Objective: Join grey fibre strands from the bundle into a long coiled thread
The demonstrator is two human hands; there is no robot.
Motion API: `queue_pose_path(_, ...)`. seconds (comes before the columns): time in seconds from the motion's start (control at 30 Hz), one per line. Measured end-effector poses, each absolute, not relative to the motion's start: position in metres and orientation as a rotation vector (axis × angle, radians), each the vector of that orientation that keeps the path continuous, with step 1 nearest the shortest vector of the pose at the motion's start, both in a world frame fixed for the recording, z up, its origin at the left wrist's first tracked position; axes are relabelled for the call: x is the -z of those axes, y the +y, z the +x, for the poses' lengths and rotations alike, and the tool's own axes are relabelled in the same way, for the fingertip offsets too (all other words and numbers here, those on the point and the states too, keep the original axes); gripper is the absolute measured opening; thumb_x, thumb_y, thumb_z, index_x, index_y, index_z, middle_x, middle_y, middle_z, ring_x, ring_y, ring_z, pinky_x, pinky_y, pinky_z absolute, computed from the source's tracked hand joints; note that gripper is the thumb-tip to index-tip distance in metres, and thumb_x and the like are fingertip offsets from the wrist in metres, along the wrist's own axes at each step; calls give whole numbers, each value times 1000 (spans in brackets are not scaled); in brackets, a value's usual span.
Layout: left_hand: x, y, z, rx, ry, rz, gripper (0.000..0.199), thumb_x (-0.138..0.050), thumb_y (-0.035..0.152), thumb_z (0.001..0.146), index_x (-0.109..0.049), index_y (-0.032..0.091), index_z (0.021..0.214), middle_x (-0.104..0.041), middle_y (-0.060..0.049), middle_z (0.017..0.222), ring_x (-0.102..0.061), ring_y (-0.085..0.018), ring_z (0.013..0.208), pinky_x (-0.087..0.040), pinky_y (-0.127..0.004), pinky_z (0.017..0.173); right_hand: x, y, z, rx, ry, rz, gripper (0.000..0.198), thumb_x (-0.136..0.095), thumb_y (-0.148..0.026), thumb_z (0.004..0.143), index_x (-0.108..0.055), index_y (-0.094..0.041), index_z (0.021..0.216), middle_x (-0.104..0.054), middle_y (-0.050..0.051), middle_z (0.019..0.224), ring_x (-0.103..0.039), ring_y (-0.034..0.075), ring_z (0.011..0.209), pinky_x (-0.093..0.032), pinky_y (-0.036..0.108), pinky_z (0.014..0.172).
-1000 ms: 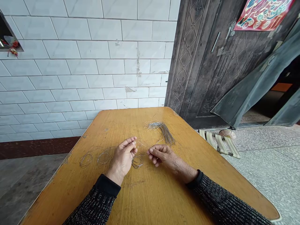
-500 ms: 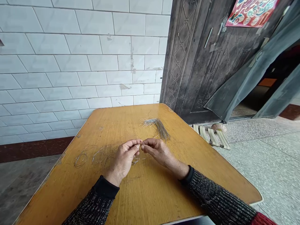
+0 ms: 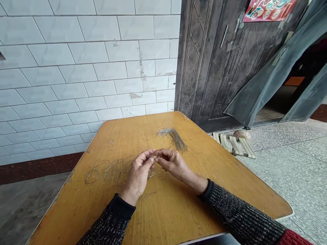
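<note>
My left hand is closed in a pinch, thumb against the fingertips, on a thin wire. My right hand meets it at the fingertips, its thumb and forefinger pinched at the same wire. Only a tiny part of the wire shows. Beyond the right hand lies a bundle of fine wires, bent, with silvery ends fanning to the left. Several loosely looped wire coils lie to the left of my left hand; one is partly hidden behind that hand.
The yellow wooden table has worn edges and reaches toward a white tiled wall. A dark carved door and a grey curtain stand at the right. On the floor beside the table is a low striped stool.
The view has shifted slightly. Both hands stay together at the wire, with the right forefinger now stretched a little farther over the left fingertips.
</note>
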State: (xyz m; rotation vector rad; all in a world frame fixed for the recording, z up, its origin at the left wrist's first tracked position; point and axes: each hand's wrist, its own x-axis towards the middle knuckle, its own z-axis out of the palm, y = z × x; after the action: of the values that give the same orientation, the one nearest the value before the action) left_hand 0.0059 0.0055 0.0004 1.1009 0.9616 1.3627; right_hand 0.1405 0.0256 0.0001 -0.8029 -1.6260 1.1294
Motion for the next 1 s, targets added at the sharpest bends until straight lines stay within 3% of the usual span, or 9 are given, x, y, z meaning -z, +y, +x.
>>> queue_pose_path(0.17, 3, 6, 6, -1323, 959, 1173, 27, -61, 23, 73, -64, 20, 99, -60, -2, 82, -50, -8, 65, -40, -20, 60, -6, 26, 143, -1219, -1485, -839, 26, -62, -43, 69, -61, -17, 70, -47, -6, 48, -33, 4, 35, -27, 18, 35)
queue_pose_path(0.43, 0, 5, 7, -1346, 947, 1130, 28, -63, 22, 70, -63, 17, 99, -61, -4, 85, -51, -9, 67, -41, -21, 62, -6, 27, 143, -1273, -1463, -825, 28, -66, -44, 65, -64, -17, 69, -51, -6, 49, -34, 3, 35, -27, 17, 33)
queue_pose_path(0.8, -1, 2, 9, -1277, 947, 1149, 28, -65, 32, 71, -65, 17, 95, -63, -6, 86, -54, -12, 71, -42, -25, 68, -7, 28, 149, -1136, -1419, -899, 27, -64, -43, 67, -57, -17, 60, -45, -6, 46, -35, 4, 36, -27, 18, 34)
queue_pose_path(1.0, -8, 3, 1, -1112, 905, 983, 24, -65, 38, 70, -63, 14, 76, -61, -6, 84, -53, -12, 71, -36, -20, 52, -17, 32, 161, -1129, -1315, -917, 25, -64, -38, 64, -54, -17, 57, -46, -5, 48, -35, 4, 37, -27, 19, 35)
